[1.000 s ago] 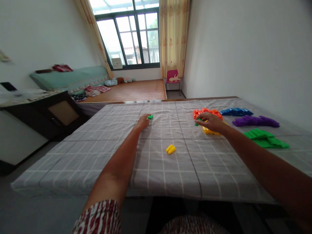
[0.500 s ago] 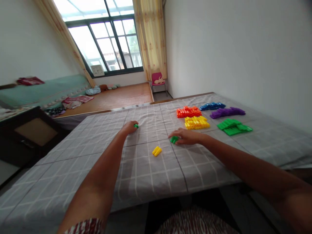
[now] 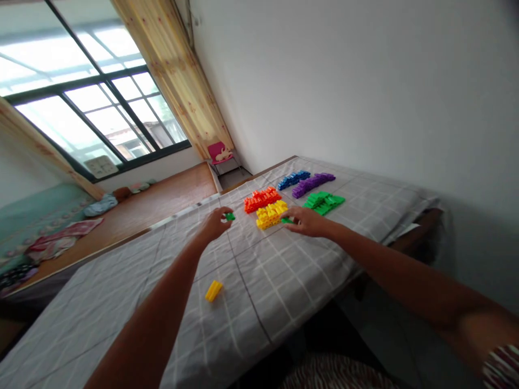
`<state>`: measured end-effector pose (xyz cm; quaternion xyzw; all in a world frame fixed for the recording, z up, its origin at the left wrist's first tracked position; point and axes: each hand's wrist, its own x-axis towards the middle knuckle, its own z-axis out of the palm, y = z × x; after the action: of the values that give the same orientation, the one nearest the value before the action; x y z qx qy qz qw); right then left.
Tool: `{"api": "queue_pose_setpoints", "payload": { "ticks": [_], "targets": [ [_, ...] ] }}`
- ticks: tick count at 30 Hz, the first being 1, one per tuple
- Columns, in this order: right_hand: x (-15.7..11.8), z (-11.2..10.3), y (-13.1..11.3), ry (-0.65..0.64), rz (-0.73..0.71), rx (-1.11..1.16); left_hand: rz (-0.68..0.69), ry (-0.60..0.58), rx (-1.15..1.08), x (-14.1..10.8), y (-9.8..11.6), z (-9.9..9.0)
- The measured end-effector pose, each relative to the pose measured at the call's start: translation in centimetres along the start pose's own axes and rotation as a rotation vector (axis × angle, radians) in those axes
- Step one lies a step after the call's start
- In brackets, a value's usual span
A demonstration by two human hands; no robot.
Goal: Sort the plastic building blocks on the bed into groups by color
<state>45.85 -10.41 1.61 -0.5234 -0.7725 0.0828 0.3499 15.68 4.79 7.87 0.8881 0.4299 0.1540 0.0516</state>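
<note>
While a small green piece [image 3: 230, 216] is pinched at the fingertips of the left hand [image 3: 214, 223], a second green piece [image 3: 287, 220] is held at the fingertips of the right hand [image 3: 308, 221], the fingers of both being curled in to a narrow gap; whether either piece is raised or rested on the cloth [image 3: 259, 270] cannot be told. Just beside the right fingers, on their left, a yellow pile [image 3: 268, 217] is seen, and past it an orange pile [image 3: 261, 200] is set, to the right of the left fingers and a little beyond them. Farther beyond the right fingers a blue pile [image 3: 294, 179] is laid, with a purple pile [image 3: 314, 185] placed more to their right; between that and the right hand a green pile [image 3: 325, 202] is spread. Nearer the body than the left fingers, well apart from both hands, a small yellow bundle [image 3: 213, 290] is supported by the table, which is covered by the grey checked cloth
</note>
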Motion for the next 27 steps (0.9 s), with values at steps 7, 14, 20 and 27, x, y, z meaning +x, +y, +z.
{"api": "queue_pose_setpoints", "payload": {
  "ticks": [7, 14, 20, 27],
  "targets": [
    [-4.4, -9.2, 11.8, 0.276, 0.485, -0.179, 0.424, 0.021, -0.098, 2.9, 18.1, 6.2],
    [-4.9, -9.1, 13.8, 0.127, 0.46, -0.392, 0.423, -0.015, 0.176, 4.4, 24.7, 11.7],
    [-4.7, -8.2, 12.8, 0.147, 0.474, -0.462, 0.37, 0.023, 0.253, 5.1, 25.4, 13.4],
    [-5.9, -8.3, 13.8, 0.198, 0.452, -0.422, 0.382, 0.023, 0.148, 5.0, 24.7, 13.7]
  ]
}}
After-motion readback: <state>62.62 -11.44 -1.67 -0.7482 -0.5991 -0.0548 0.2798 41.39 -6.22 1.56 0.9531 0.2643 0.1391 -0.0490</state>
